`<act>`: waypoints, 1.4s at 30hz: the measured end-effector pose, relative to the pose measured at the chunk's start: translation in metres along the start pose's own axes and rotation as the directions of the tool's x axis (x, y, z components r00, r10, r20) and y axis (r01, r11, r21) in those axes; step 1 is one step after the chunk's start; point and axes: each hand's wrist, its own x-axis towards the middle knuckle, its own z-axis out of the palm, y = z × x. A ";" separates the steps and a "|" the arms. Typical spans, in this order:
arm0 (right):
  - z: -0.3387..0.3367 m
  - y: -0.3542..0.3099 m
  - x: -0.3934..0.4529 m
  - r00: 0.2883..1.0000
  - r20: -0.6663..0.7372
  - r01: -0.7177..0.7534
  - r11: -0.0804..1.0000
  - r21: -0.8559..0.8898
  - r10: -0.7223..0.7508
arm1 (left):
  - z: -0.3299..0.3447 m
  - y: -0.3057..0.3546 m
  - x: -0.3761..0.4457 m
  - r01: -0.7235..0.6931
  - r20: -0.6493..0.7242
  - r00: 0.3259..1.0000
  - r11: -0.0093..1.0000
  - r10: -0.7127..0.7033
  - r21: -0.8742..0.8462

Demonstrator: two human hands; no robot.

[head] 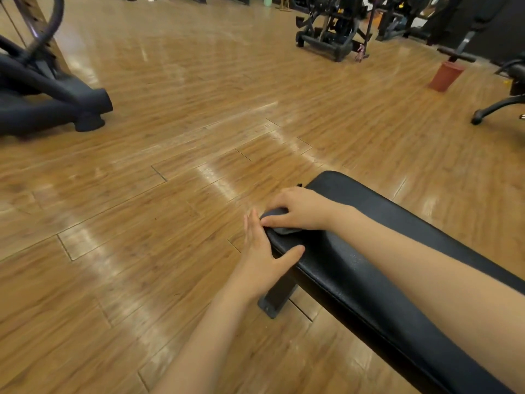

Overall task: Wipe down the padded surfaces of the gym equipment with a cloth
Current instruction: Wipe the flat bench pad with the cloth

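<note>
A black padded bench (pixel 369 251) runs from the lower right toward the middle of the view. A dark grey cloth (pixel 279 221) lies on the pad near its left edge. My right hand (pixel 298 210) presses down on the cloth, fingers bent over it. My left hand (pixel 262 251) rests against the pad's left side, fingers straight along the edge and thumb laid on top of the padding.
The bench's black metal leg (pixel 277 297) stands on the wooden floor below my left hand. A dark machine base (pixel 56 103) sits at far left. A weight rack (pixel 329 32), a red bin (pixel 446 75) and a chair leg (pixel 497 106) stand at the back right.
</note>
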 end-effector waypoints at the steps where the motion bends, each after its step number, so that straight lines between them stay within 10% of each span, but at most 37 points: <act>1: -0.004 0.006 0.001 1.000 0.002 -0.023 1.000 0.004 0.023 | 0.000 0.000 0.000 0.004 0.000 1.000 1.000 -0.004 0.002; 7: -0.024 0.042 0.007 0.971 -0.059 -0.230 0.973 0.014 0.230 | 0.001 0.004 -0.001 0.025 0.000 1.000 1.000 -0.025 -0.015; 17: -0.001 0.003 0.003 1.000 -0.001 -0.025 1.000 -0.012 0.025 | 0.004 -0.006 0.005 0.000 -0.020 1.000 1.000 0.000 -0.006; 25: -0.022 0.057 0.017 0.917 -0.115 -0.382 0.924 0.027 0.383 | 0.006 -0.008 -0.003 0.052 0.012 0.999 0.978 -0.051 -0.203; 31: 0.007 -0.008 0.007 0.973 -0.131 -0.199 0.978 -0.065 0.190 | 0.001 -0.004 -0.002 0.065 0.052 0.997 0.976 -0.055 -0.206; 42: -0.023 0.040 -0.002 0.934 -0.089 -0.338 0.936 0.095 0.347 | -0.014 0.016 -0.009 0.181 0.171 0.973 0.974 -0.157 -0.133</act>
